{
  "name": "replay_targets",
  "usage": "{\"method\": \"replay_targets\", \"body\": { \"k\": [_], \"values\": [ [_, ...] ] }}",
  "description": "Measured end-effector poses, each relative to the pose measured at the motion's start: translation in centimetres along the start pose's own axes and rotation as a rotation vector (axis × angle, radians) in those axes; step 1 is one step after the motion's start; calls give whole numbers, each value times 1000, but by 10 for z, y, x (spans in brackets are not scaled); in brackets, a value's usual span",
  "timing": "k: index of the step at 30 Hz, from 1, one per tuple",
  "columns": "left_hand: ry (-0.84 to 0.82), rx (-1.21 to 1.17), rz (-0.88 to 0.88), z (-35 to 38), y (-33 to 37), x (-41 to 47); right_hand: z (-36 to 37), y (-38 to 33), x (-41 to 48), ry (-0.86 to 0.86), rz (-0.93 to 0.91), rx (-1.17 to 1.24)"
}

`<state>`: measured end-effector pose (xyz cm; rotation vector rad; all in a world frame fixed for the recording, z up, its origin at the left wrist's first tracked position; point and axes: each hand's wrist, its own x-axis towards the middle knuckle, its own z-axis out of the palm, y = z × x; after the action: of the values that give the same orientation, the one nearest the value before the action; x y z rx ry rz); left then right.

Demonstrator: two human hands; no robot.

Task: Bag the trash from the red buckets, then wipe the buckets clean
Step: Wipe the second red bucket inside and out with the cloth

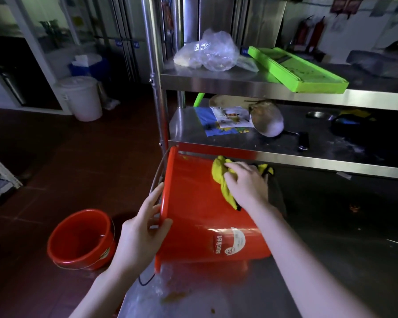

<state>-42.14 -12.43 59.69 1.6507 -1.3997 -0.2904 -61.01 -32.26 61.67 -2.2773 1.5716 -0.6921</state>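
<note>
1. Bucket (200,221): red plastic, smooth and glossy, round w/ tapered wall. It lies on its side on the tabletop (331,260), mouth facing left at the tabletop's edge, base to the right under the rack (239,81). White oval sticker reading "Bucket" on the wall facing the camera.
2. L hand (145,228): holds the bucket's rim, pinched between thumb (outer wall) and fingers (mouth side).
3. R hand (246,182): palm down, fingers fairly straight and spread, pressing the cloth (223,177) onto the bucket's upper wall.
4. Cloth: yellow, soft, crumpled into folds, w/ dark trim at one edge. It's bunched under the R hand toward the bucket's base end.
5. Handle (157,177): thin grey wire bail, at the rim just above the L hand's fingertips.
6. Floor bucket (81,239): same red plastic, round, upright and open-mouthed on the dark red tiled floor (55,157), left of the tabletop, near the L forearm.
7. Tabletop: brushed steel, dull sheen. Orange-brown smears (172,297) and some crinkled clear film near the front, below the bucket's rim.
8. Rack: steel shelves behind the bucket. Mid shelf has flat printed papers (225,120) and a domed metal item (267,120), kind unclear. Top shelf has a crumpled clear bag (207,53) and a flat bright-green plastic tray (296,67), rectangular, overhanging the shelf edge.
9. Tub (81,97): white, cylindrical, lidded, on the floor at back left.
</note>
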Motion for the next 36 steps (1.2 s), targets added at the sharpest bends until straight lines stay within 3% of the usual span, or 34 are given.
{"method": "replay_targets", "body": {
  "k": [5, 9, 12, 16, 18, 21, 23, 25, 28, 32, 36],
  "values": [
    [-36, -59, -15, -8, 1, 3, 26, -75, -39, 48, -400, 15],
    [-120, -11, -144, -13, 17, 50, 38, -77, -67, 128, -372, -60],
    [-74, 82, -268, 7, 35, 89, 44, -75, -79, 90, -364, -81],
    [-17, 49, -241, 11, 34, 106, 33, -43, -77, 74, -452, -90],
    [-66, 28, -189, 1, 26, 96, 22, -18, -69, 92, -383, -112],
    [-72, 16, -106, -5, 15, 61, 3, 19, -43, 188, -84, -52],
    [-34, 9, -49, 2, 9, 33, -7, 34, -23, 132, 111, -27],
    [3, 3, -16, 11, 6, 13, -6, 34, -10, 60, 177, -5],
    [41, 6, -18, 17, 1, 9, 7, 0, -11, 59, 39, -14],
    [19, -10, -14, 11, 1, 11, 33, -59, -41, 41, -333, -41],
    [-7, -60, -24, 7, -1, 4, 28, -46, -37, -24, -445, -28]
  ]
}}
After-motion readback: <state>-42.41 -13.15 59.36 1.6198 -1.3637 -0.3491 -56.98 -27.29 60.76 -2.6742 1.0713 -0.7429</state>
